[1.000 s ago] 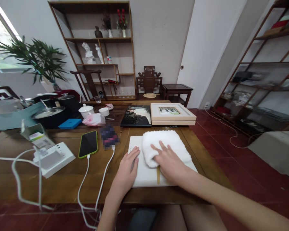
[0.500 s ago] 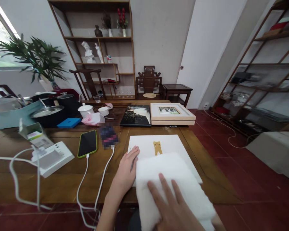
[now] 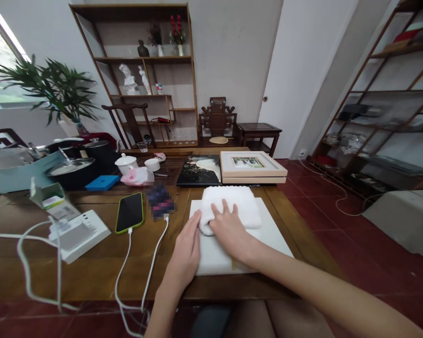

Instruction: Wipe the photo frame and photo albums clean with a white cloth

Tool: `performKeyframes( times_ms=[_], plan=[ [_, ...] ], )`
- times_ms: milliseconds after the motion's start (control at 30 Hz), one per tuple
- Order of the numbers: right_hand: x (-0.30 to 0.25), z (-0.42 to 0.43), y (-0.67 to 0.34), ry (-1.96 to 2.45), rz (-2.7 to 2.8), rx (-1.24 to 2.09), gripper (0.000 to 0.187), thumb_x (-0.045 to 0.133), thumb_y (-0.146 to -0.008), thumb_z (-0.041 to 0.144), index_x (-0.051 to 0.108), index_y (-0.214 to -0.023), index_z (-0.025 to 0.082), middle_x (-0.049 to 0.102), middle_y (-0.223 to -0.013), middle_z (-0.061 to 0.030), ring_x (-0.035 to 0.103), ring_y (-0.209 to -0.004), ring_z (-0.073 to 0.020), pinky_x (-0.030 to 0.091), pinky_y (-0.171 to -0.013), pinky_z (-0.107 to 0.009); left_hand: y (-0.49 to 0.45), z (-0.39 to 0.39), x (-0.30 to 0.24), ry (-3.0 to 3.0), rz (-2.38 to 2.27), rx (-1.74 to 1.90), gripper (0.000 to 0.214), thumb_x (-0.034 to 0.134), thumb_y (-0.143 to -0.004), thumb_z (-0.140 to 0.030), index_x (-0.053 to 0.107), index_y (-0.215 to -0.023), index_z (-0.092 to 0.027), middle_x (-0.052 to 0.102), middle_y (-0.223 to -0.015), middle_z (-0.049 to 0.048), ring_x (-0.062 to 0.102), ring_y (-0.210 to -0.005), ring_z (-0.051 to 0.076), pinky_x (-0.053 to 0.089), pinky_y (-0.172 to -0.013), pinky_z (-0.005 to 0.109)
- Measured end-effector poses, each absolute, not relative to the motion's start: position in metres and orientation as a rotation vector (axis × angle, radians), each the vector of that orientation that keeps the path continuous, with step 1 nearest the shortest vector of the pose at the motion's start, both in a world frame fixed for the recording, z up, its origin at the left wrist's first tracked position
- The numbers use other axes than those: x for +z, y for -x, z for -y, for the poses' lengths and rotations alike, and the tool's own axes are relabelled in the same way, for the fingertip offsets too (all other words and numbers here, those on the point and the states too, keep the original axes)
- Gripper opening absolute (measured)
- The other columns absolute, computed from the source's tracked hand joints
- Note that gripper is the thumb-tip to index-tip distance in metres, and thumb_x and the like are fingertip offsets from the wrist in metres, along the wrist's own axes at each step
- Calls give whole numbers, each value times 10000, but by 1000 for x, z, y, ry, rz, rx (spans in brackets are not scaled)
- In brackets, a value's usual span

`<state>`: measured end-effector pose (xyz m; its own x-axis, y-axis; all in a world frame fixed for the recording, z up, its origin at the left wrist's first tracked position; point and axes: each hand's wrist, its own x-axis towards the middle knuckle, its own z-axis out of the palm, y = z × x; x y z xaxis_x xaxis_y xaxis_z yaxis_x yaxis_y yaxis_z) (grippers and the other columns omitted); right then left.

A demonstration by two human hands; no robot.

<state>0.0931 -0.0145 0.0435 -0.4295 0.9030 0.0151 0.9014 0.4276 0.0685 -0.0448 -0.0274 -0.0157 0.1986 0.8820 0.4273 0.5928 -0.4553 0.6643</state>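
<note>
A white board (image 3: 274, 244) lies on the wooden table in front of me. My left hand (image 3: 186, 249) rests along its left edge, fingers stretched out, the tips touching the towel's left side. On the far half of the board is a folded white towel (image 3: 248, 206). My right hand (image 3: 228, 230) presses on it with spread fingers, the thumb tucked at the near fold, gripping the cloth. A small bit of a gold figure (image 3: 234, 264) on the board shows below my right wrist; the rest is hidden.
Beyond the board lie a dark picture panel (image 3: 199, 170) and light-framed pictures (image 3: 274, 172). To the left are a green-edged phone (image 3: 130, 212) on a white cable, an open white box (image 3: 86, 234), a blue box (image 3: 103, 182) and a dark pot (image 3: 72, 171).
My right hand has moved the towel from the near side to the far half of the board. It now covers the area where the gold figure's top showed. My left hand stays at the edge.
</note>
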Motion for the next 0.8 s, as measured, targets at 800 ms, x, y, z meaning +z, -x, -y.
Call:
performKeyframes(
  times_ms=[800],
  plan=[
    [70, -9, -103, -1522, -2630, -38, 298, 452, -759, 25, 670, -936, 124, 654, -995, -164, 586, -974, -326, 478, -748, -416, 42, 24, -15, -2260, -1430, 1126, 293, 430, -856, -192, 664, -1028, -154, 687, -1090, 105, 636, -1032, 253, 467, -945, 429]
  ],
)
